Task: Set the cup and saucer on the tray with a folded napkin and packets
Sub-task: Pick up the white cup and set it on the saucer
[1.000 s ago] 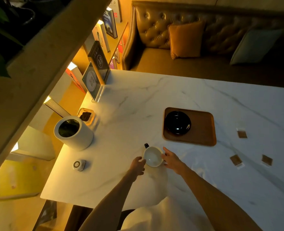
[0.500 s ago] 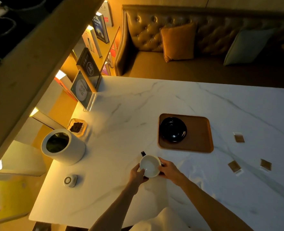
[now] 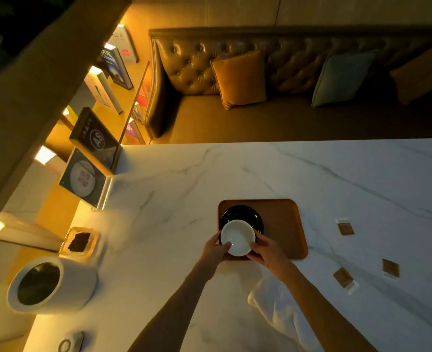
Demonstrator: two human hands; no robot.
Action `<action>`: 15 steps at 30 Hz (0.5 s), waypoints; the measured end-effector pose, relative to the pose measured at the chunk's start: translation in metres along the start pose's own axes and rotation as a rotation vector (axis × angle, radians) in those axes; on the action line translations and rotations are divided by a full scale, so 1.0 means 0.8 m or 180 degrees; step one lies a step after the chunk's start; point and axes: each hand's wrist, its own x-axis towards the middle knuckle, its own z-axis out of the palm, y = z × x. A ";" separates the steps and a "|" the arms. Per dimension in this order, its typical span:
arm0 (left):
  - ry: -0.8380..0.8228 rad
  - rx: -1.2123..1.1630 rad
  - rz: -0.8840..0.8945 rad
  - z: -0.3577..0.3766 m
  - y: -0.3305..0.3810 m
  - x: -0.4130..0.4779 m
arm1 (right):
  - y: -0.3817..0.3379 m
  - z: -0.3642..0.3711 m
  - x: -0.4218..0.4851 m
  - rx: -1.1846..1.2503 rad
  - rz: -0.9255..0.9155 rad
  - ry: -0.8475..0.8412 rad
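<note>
My left hand (image 3: 216, 248) and right hand (image 3: 267, 251) clasp the white cup (image 3: 237, 237) from either side, just below frame centre, over the near edge of the black saucer (image 3: 243, 214). The saucer already sits on the wooden tray (image 3: 282, 224). Cup placement appears incomplete. Three packets (image 3: 345, 228) at right and the white napkin (image 3: 273, 308) at lower centre remain off the tray.

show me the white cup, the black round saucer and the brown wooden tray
white cup (image 3: 237, 237): head view, on the inside of the bowl.
black round saucer (image 3: 239, 213): head view, on its far rim, beyond the cup.
brown wooden tray (image 3: 281, 224): head view, on its bare right half.
</note>
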 end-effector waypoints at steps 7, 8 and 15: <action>0.0280 0.0542 -0.0004 0.019 0.012 0.059 | -0.017 -0.008 0.049 -0.0075 0.0119 0.0234; 0.0304 0.0620 0.0009 0.021 0.012 0.065 | -0.018 -0.008 0.054 -0.0048 0.0127 0.0265; 0.0299 0.0984 0.0134 0.035 0.016 0.097 | -0.023 -0.016 0.081 0.0051 0.0154 0.0335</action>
